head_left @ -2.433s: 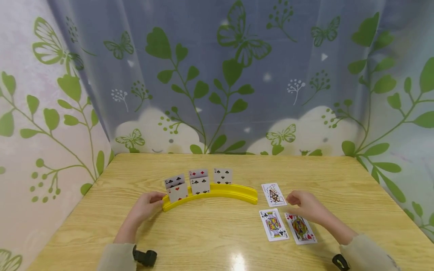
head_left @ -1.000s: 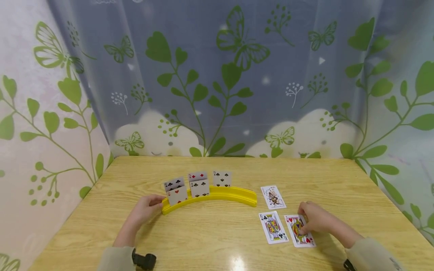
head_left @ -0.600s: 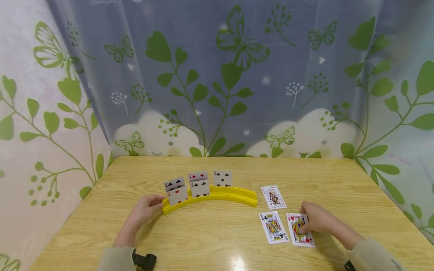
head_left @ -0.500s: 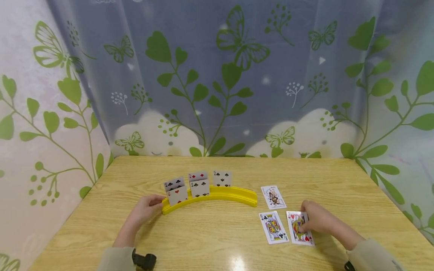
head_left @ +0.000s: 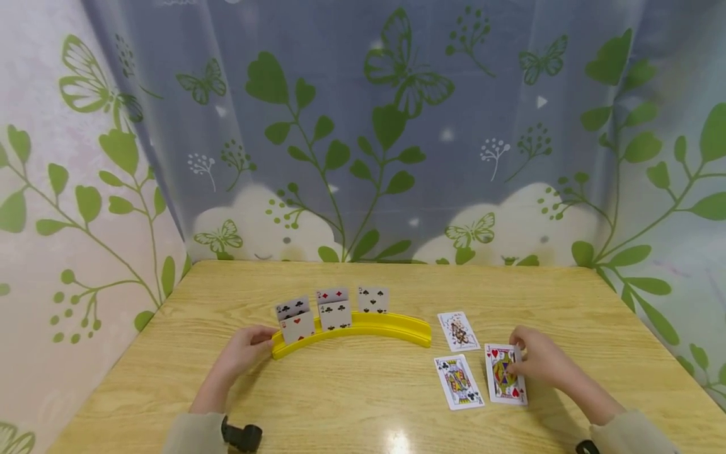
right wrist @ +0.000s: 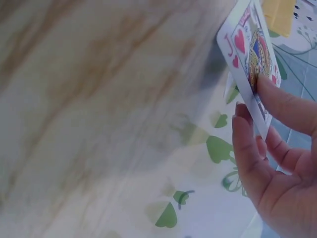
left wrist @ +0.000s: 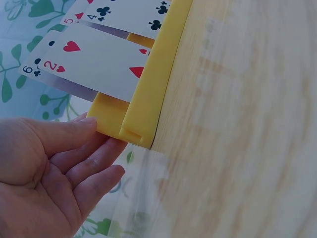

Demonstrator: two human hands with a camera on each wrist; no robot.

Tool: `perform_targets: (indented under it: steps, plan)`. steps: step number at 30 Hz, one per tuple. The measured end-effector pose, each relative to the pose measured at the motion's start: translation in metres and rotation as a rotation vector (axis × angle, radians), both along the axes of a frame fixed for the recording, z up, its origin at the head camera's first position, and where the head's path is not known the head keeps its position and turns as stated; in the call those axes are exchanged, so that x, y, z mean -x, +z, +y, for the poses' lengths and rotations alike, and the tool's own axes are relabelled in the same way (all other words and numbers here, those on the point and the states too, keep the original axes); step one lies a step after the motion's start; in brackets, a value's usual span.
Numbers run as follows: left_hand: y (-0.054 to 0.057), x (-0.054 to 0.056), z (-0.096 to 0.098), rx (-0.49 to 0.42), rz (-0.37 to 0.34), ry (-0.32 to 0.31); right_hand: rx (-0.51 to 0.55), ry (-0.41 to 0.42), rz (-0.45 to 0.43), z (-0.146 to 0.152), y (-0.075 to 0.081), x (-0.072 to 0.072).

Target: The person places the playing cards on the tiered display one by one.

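Observation:
My right hand point(head_left: 542, 358) pinches the jack of hearts point(head_left: 499, 373) between thumb and fingers. In the right wrist view the jack point(right wrist: 240, 49) is tilted up, its edge between thumb and fingertips. At the left, my left hand point(head_left: 244, 350) holds the end of a curved yellow card holder point(head_left: 391, 323), with the thumb point(left wrist: 74, 130) at its end and the fingers below. Several cards stand in the holder: the two of hearts point(left wrist: 94, 57) before a six of clubs, the four of clubs point(head_left: 336, 314) before a diamond card, and a spade card point(head_left: 373, 299) alone.
A joker point(head_left: 458, 331) and the king of clubs point(head_left: 458, 382) lie face up on the wooden table point(head_left: 340, 403), between the holder and my right hand. A leaf-and-butterfly curtain point(head_left: 351, 157) hangs behind the table.
My right hand has gone from near the joker to the jack of hearts, gripped it, and lifted its edge while shifting it slightly back. The left hand stays on the card holder.

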State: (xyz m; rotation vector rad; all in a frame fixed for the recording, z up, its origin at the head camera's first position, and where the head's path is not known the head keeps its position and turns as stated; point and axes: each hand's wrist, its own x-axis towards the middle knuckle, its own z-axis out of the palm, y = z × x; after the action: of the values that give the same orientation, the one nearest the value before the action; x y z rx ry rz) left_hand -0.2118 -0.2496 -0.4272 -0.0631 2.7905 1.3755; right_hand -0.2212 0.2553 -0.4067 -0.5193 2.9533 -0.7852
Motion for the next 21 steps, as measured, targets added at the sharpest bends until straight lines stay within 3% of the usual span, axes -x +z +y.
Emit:
perform_targets:
  steps: [12, 21]
  plan:
    - [0.000, -0.001, -0.002, -0.007, 0.002, 0.004, 0.166, -0.034, 0.045, -0.001, 0.007, -0.006]
    - [-0.002, 0.000, -0.002, -0.008, -0.001, 0.002, 0.186, -0.076, 0.151, -0.007, 0.014, -0.011]
